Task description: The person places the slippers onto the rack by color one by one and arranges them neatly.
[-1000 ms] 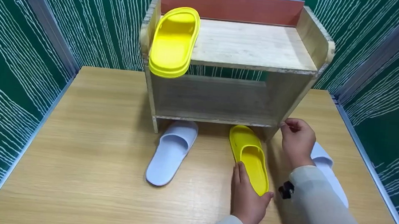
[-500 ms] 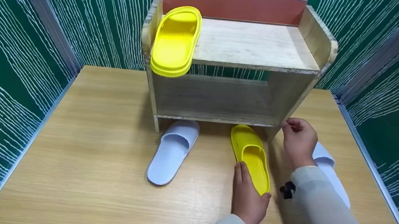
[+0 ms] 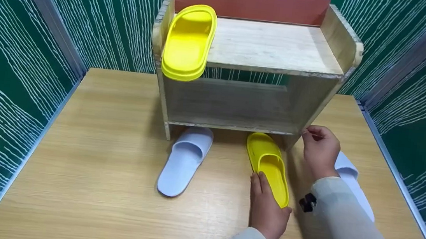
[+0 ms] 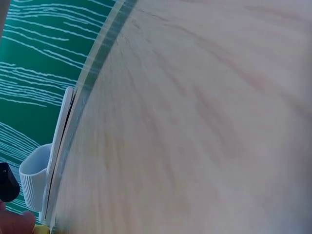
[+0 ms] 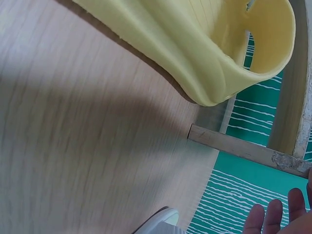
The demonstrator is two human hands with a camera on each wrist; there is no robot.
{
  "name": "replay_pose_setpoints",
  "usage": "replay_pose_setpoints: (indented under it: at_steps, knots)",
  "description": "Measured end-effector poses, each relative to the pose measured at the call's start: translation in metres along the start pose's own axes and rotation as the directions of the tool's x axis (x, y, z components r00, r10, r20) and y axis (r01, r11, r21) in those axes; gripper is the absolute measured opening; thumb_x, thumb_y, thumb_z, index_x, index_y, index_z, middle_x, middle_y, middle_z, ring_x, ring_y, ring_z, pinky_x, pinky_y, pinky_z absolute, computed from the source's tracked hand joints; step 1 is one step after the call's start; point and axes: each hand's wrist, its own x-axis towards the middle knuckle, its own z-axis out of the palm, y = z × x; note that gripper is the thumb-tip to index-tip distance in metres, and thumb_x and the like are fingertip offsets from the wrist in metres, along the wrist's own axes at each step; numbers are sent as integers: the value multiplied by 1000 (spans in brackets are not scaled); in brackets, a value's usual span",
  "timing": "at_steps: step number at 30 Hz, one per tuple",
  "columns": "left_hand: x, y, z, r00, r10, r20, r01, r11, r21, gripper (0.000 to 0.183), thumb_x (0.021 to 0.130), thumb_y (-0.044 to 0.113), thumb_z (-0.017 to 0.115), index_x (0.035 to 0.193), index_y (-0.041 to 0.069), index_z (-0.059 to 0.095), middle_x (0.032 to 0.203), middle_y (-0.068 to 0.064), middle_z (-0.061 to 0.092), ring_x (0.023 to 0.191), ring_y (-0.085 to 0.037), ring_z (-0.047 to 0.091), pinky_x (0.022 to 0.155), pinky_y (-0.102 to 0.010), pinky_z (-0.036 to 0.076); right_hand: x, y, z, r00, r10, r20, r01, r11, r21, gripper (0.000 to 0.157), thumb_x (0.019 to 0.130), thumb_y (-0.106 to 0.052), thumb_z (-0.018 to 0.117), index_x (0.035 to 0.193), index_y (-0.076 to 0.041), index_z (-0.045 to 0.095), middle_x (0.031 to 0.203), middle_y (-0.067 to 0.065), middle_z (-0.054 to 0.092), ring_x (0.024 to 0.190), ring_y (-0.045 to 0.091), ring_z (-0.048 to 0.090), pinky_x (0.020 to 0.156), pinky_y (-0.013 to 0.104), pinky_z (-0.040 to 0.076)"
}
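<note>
In the head view a yellow slipper point(image 3: 276, 176) lies on the table, its toe under the front of a wooden shoe rack point(image 3: 251, 129). My left hand point(image 3: 268, 210) holds this slipper at the heel, fingers along its left side and thumb at the right. My right hand point(image 3: 321, 151) pinches the front edge of the rack's right side panel, low down near the leg. In the right wrist view its other fingers point(image 5: 273, 214) are off the panel. Another yellow slipper point(image 3: 187, 48) sits on the top shelf at the left, heel toward me and overhanging the front edge.
A white slipper point(image 3: 183, 163) lies on the table point(image 3: 87, 162) by the rack's left leg. A second white slipper point(image 3: 353, 183) lies at the right, partly hidden by my right forearm. Green walls with white lines point(image 3: 17, 77) enclose the table.
</note>
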Motion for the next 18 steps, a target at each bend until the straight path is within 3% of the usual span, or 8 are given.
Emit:
replay_pose_setpoints:
  at_steps: [10,18]
  knots:
    - [0,1,1,1000,-21,-2,21,1000,12,116,77,13,94,169,18,22,174,-4,20,149,-21,40,120,-41,43,0,-3,-1,996,84,41,-83,996,-41,25,104,-24,67,121,-6,73,119,7,71,104,15,61,92,21,54]
    - [-1,-2,-1,1000,7,-7,-7,1000,-30,114,78,15,92,169,17,22,175,-2,22,156,-22,33,125,-42,36,2,-3,-3,989,132,67,-129,991,-45,28,105,-27,65,125,-9,71,125,6,69,111,16,61,101,28,55]
